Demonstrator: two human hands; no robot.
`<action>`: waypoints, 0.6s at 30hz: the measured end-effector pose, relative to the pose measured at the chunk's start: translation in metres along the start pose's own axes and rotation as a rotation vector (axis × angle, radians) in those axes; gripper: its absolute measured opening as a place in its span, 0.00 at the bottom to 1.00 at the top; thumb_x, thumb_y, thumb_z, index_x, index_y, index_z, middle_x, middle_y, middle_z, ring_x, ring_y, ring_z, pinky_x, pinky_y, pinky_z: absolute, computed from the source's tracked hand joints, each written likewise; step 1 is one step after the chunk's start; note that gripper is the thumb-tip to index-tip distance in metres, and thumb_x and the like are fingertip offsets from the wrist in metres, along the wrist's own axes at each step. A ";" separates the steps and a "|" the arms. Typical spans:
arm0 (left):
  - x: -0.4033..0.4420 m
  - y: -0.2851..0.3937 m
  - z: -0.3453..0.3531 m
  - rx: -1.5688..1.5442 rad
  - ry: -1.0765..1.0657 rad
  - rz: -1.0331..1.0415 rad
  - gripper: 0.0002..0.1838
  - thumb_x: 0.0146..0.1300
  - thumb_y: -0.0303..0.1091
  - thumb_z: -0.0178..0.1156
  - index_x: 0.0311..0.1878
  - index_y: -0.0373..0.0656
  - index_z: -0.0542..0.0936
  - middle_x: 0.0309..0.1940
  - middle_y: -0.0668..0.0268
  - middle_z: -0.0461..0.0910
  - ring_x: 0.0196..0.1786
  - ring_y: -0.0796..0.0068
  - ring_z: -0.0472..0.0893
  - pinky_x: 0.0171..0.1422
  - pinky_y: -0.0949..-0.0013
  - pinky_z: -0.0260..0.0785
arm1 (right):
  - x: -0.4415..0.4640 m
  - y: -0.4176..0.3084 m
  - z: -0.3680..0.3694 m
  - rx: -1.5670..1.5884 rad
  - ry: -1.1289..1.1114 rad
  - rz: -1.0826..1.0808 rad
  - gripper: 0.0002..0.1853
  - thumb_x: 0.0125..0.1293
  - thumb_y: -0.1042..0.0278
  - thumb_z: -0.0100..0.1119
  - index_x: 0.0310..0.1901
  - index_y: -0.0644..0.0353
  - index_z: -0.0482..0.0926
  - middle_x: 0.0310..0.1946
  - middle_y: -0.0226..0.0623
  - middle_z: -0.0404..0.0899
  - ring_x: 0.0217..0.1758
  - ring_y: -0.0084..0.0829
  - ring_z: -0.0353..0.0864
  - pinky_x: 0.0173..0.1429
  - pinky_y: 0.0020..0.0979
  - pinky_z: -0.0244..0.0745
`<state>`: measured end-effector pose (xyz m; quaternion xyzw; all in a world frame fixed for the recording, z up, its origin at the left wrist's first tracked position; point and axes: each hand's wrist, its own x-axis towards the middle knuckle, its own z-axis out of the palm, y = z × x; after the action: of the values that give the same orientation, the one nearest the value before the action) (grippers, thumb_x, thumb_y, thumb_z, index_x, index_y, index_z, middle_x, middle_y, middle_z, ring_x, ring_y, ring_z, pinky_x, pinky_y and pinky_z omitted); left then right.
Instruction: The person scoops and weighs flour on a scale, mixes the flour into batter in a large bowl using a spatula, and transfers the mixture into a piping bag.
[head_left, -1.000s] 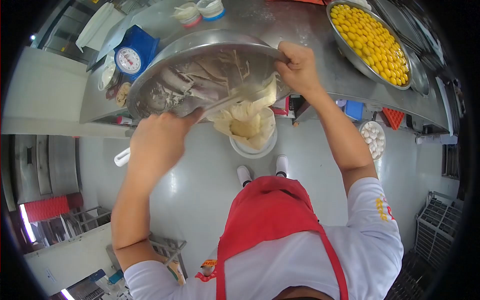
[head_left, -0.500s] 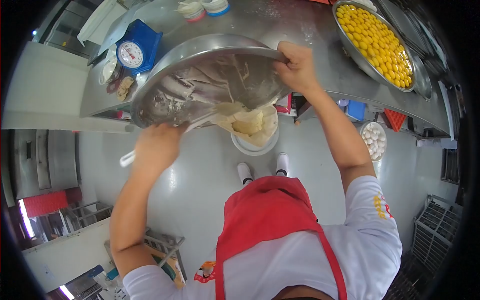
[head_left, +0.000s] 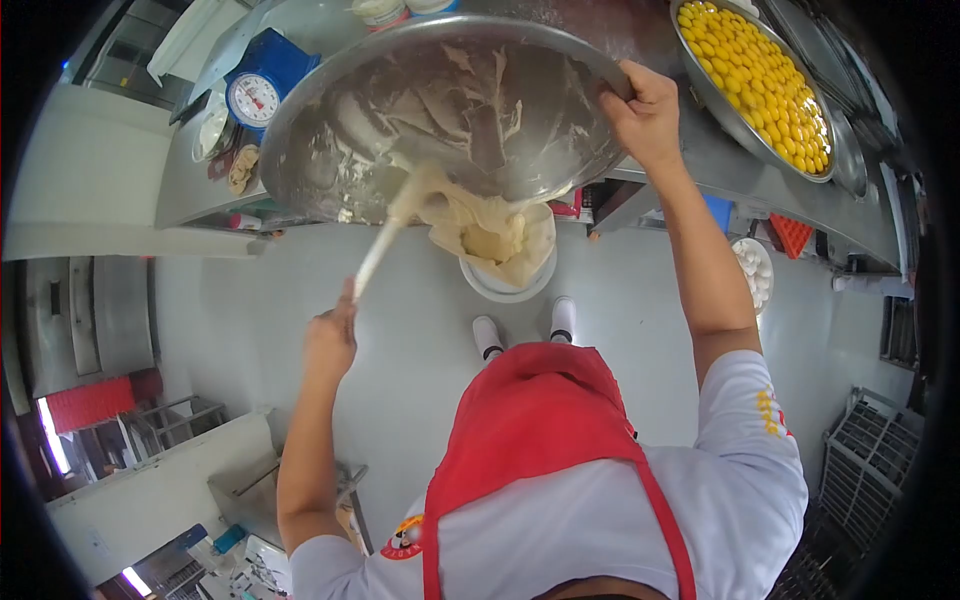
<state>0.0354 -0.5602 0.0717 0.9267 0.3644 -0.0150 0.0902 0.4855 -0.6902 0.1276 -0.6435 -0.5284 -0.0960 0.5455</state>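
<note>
My left hand [head_left: 331, 338] is closed round the white handle of a spatula [head_left: 374, 254]. The spatula's pale blade reaches into the lower part of a large metal mixing bowl [head_left: 470, 110] and is slightly blurred. With my right hand [head_left: 645, 112] I grip the bowl's right rim. The bowl is tipped steeply, its inside facing me, smeared with pale batter or cream. Below its lower edge, a beige liner [head_left: 452, 238] holding a pale yellowish mixture sits over a white bucket [head_left: 508, 294] on the floor.
A blue dial scale [head_left: 262, 80] stands at the counter's left. At the right is a big metal bowl of egg yolks [head_left: 760, 90]. White eggs [head_left: 752, 272] fill a container on the floor. The steel counter edge [head_left: 640, 172] runs behind the tilted bowl.
The bowl has been raised and tipped more toward me, with my right hand moving up and right. My left hand has dropped lower, turning the spatula steeper.
</note>
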 end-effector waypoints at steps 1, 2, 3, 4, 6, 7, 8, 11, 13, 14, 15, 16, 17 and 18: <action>-0.001 -0.004 0.001 0.037 0.038 -0.102 0.24 0.66 0.35 0.49 0.66 0.56 0.64 0.18 0.52 0.75 0.21 0.50 0.75 0.26 0.52 0.66 | -0.001 0.002 -0.001 -0.001 0.004 0.000 0.08 0.47 0.80 0.58 0.33 0.67 0.76 0.18 0.37 0.68 0.21 0.21 0.66 0.29 0.22 0.65; 0.001 -0.002 0.005 0.044 0.068 -0.098 0.25 0.67 0.36 0.49 0.67 0.56 0.62 0.17 0.51 0.74 0.19 0.50 0.74 0.26 0.52 0.66 | 0.000 0.002 -0.004 0.024 0.050 0.026 0.08 0.45 0.78 0.57 0.31 0.65 0.76 0.17 0.39 0.68 0.20 0.25 0.66 0.28 0.25 0.64; 0.004 0.000 0.019 0.051 0.067 -0.098 0.25 0.67 0.36 0.49 0.67 0.56 0.62 0.17 0.51 0.74 0.19 0.50 0.74 0.26 0.52 0.66 | 0.001 0.003 -0.006 0.052 0.096 0.051 0.08 0.43 0.77 0.57 0.29 0.63 0.75 0.16 0.40 0.67 0.19 0.28 0.66 0.26 0.28 0.63; 0.010 0.004 0.042 -0.005 0.055 -0.084 0.25 0.67 0.35 0.49 0.67 0.55 0.63 0.17 0.50 0.74 0.19 0.49 0.74 0.26 0.52 0.66 | 0.000 0.006 -0.008 0.053 0.102 0.055 0.08 0.43 0.77 0.57 0.29 0.63 0.75 0.16 0.40 0.67 0.19 0.28 0.66 0.26 0.28 0.63; 0.015 0.029 0.069 -0.124 0.072 0.005 0.25 0.66 0.34 0.49 0.67 0.51 0.64 0.17 0.49 0.74 0.19 0.48 0.74 0.26 0.52 0.67 | -0.002 0.010 -0.010 -0.021 0.105 0.100 0.07 0.44 0.76 0.57 0.28 0.64 0.75 0.15 0.39 0.66 0.18 0.27 0.65 0.26 0.28 0.62; 0.016 0.050 0.074 -0.184 0.091 0.081 0.25 0.65 0.34 0.50 0.66 0.49 0.64 0.17 0.49 0.74 0.19 0.48 0.74 0.26 0.52 0.67 | -0.003 0.012 -0.012 -0.027 0.110 0.106 0.07 0.44 0.76 0.57 0.28 0.64 0.75 0.15 0.39 0.66 0.18 0.27 0.65 0.26 0.28 0.62; 0.014 0.062 0.072 -0.208 0.012 0.031 0.25 0.64 0.31 0.52 0.65 0.47 0.65 0.19 0.48 0.74 0.21 0.48 0.75 0.27 0.53 0.68 | -0.004 0.013 -0.011 -0.005 0.136 0.103 0.07 0.44 0.76 0.56 0.28 0.64 0.75 0.15 0.38 0.65 0.18 0.26 0.64 0.26 0.27 0.62; 0.004 0.047 0.062 -0.197 0.089 0.098 0.26 0.62 0.29 0.53 0.65 0.47 0.66 0.20 0.47 0.74 0.21 0.48 0.75 0.27 0.54 0.67 | -0.002 0.019 -0.012 0.054 0.150 0.119 0.06 0.45 0.76 0.55 0.28 0.64 0.74 0.15 0.35 0.65 0.18 0.23 0.63 0.26 0.26 0.61; -0.001 0.036 0.039 -0.154 0.115 0.061 0.26 0.62 0.28 0.53 0.65 0.47 0.65 0.18 0.49 0.74 0.20 0.50 0.75 0.25 0.54 0.66 | -0.002 0.022 -0.013 0.084 0.145 0.141 0.05 0.46 0.76 0.54 0.28 0.65 0.74 0.14 0.34 0.65 0.19 0.22 0.62 0.26 0.25 0.60; -0.003 0.023 0.038 -0.129 0.152 -0.017 0.27 0.62 0.28 0.53 0.66 0.47 0.64 0.17 0.50 0.73 0.19 0.51 0.74 0.24 0.55 0.66 | -0.004 0.023 -0.013 0.133 0.156 0.158 0.05 0.46 0.76 0.53 0.28 0.65 0.74 0.14 0.32 0.65 0.19 0.21 0.62 0.25 0.25 0.60; -0.005 0.016 0.042 -0.105 0.189 -0.092 0.27 0.62 0.27 0.53 0.66 0.47 0.64 0.17 0.50 0.72 0.18 0.51 0.73 0.23 0.55 0.65 | -0.006 0.024 -0.015 0.179 0.168 0.174 0.05 0.47 0.76 0.53 0.28 0.65 0.74 0.15 0.31 0.64 0.20 0.20 0.62 0.25 0.25 0.59; -0.009 0.012 0.055 -0.100 0.245 -0.025 0.27 0.63 0.27 0.52 0.66 0.46 0.63 0.16 0.51 0.72 0.17 0.52 0.72 0.21 0.56 0.63 | -0.008 0.022 -0.016 0.174 0.170 0.178 0.05 0.47 0.76 0.53 0.28 0.65 0.74 0.15 0.31 0.64 0.20 0.20 0.62 0.25 0.25 0.59; -0.012 0.013 0.072 -0.101 0.241 -0.022 0.27 0.63 0.27 0.52 0.66 0.46 0.63 0.16 0.51 0.72 0.17 0.52 0.72 0.21 0.56 0.63 | -0.009 0.016 -0.016 0.149 0.170 0.198 0.05 0.47 0.76 0.53 0.28 0.65 0.74 0.14 0.29 0.64 0.20 0.19 0.61 0.25 0.25 0.59; -0.010 0.024 0.089 -0.196 0.170 -0.093 0.26 0.63 0.27 0.52 0.66 0.45 0.63 0.16 0.51 0.72 0.16 0.52 0.72 0.21 0.57 0.63 | -0.007 0.015 -0.016 0.121 0.173 0.212 0.04 0.47 0.77 0.53 0.28 0.65 0.73 0.14 0.28 0.64 0.20 0.19 0.61 0.25 0.24 0.59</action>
<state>0.0480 -0.5997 -0.0113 0.8935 0.4131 0.0951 0.1482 0.5013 -0.7053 0.1201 -0.6511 -0.4131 -0.0611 0.6338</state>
